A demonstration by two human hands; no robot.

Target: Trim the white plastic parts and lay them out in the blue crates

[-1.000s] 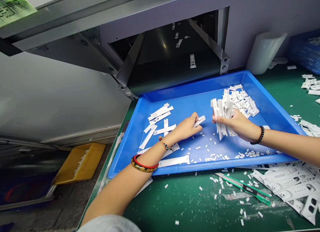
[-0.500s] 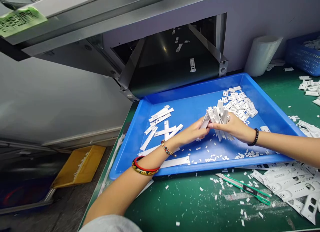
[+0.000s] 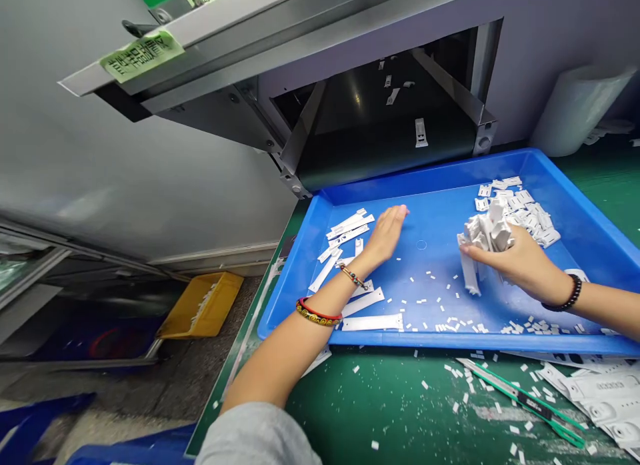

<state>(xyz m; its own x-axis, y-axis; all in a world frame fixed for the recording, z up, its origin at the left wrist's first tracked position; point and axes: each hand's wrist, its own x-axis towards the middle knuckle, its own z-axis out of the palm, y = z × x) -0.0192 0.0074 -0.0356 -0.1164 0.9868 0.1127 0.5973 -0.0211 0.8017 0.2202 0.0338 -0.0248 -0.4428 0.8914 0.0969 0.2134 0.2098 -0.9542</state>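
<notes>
Left hand [image 3: 384, 238]: your fingers stretch out, straight and unclenched, above the blue tray [image 3: 440, 218], near the long white strips [image 3: 373, 322] on its left.
Right hand [image 3: 533, 263]: your fingers grip a bundle of white parts [image 3: 487, 233] over the tray's right half, near a pile of short white pieces [image 3: 537, 218].
Conveyor belt [image 3: 380, 158]: it ends beside the tray's far rim, carrying small white mouldings [image 3: 421, 133].
Green surface [image 3: 340, 411]: on your side of the tray, a green cutter [image 3: 531, 403] lies among white scraps [image 3: 375, 445].

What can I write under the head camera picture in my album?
Right hand grips a bunch of white pieces over a blue tray; left hand is over it too.
</notes>
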